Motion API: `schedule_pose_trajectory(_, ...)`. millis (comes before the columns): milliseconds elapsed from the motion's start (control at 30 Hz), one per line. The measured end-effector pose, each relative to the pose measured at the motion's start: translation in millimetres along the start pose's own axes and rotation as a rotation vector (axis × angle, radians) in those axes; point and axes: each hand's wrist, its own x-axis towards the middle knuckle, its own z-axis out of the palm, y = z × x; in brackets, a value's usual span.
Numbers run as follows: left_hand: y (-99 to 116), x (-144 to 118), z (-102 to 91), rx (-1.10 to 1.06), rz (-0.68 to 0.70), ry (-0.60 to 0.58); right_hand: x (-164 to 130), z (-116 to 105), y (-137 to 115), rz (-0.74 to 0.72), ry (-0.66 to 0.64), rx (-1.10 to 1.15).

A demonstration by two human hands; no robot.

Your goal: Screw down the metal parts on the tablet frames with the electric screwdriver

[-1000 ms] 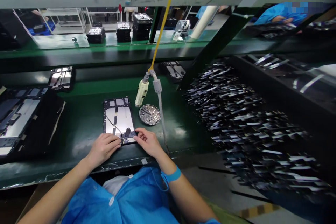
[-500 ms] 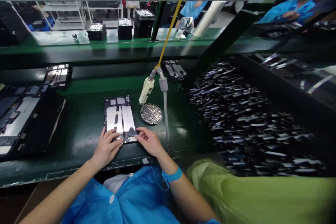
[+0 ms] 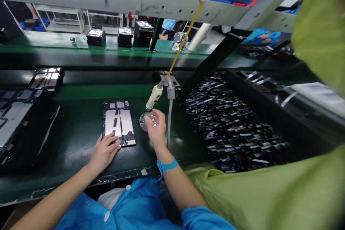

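Down to the panel point(image 3: 110, 116), lying flat on the green bench point(image 3: 78, 125), between eight and nine o'clock in the view. Probably light, thin and stiff, yet easy to scratch or flex, maybe slick on the bright face. Best held by the black edges at three and nine o'clock, clear of the slim dark strips. And what a look: silver in the middle, framed in black, with pale patches at twelve and a dark flap between four and five. On to the left hand point(image 3: 102, 152), with fingers loosely spread over the panel's edge at seven, gripping nothing visible. Out at three, the right hand point(image 3: 157, 130), over the dish point(image 3: 140, 122) of silver bits, with thumb and fingers curled, parted; cannot tell about any bit between. At two, the driver point(image 3: 154, 97), hung on a yellow cord point(image 3: 185, 37).
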Motion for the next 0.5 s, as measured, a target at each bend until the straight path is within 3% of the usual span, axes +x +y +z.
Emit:
schedule_pose_trajectory(100,-9.7,19.7,3.8,0.009,-0.008,-0.011,48.2,18.3,-11.0,0.016,0.204,-0.015)
schedule_pose_trajectory(267,-9.3,25.8,8.9,0.018,-0.032,0.038,100.7,36.1,-20.4,0.068,0.037,0.207)
schedule_pose_trajectory(367,-9.7,26.9,8.2,0.021,-0.037,0.019,100.0,37.0,-17.9,0.070,-0.020,0.302)
schedule_pose_trajectory(500,-15.8,41.6,8.1,0.007,-0.037,-0.014,79.1,32.7,-7.1,-0.048,-0.046,0.307)
